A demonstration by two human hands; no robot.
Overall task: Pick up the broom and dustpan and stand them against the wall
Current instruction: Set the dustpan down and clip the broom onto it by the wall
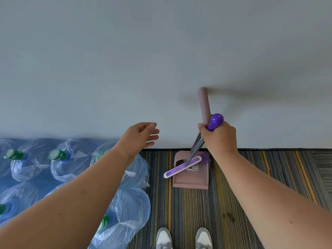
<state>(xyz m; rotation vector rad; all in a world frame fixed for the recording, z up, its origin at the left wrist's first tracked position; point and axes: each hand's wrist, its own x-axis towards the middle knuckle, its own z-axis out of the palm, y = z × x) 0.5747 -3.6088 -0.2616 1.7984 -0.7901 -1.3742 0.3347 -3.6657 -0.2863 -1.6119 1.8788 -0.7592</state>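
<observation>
My right hand (pixel 218 136) grips two handles together: the purple knob of the broom (pixel 215 121) and the pink dustpan handle (pixel 203 105), whose top touches the pale wall (pixel 161 60). Metal shafts run down from my fist. The broom's purple and white head (pixel 182 167) lies slanted across the pink dustpan (pixel 191 180), which stands on the carpet right at the foot of the wall. My left hand (pixel 142 136) hovers open to the left of the handles, fingers spread, holding nothing.
Several large blue water jugs (pixel 59 162) wrapped in plastic, with green caps, crowd the floor on the left, close beside the dustpan. Striped carpet (pixel 260 177) stretches to the right. My two white shoes (pixel 183 238) stand at the bottom edge.
</observation>
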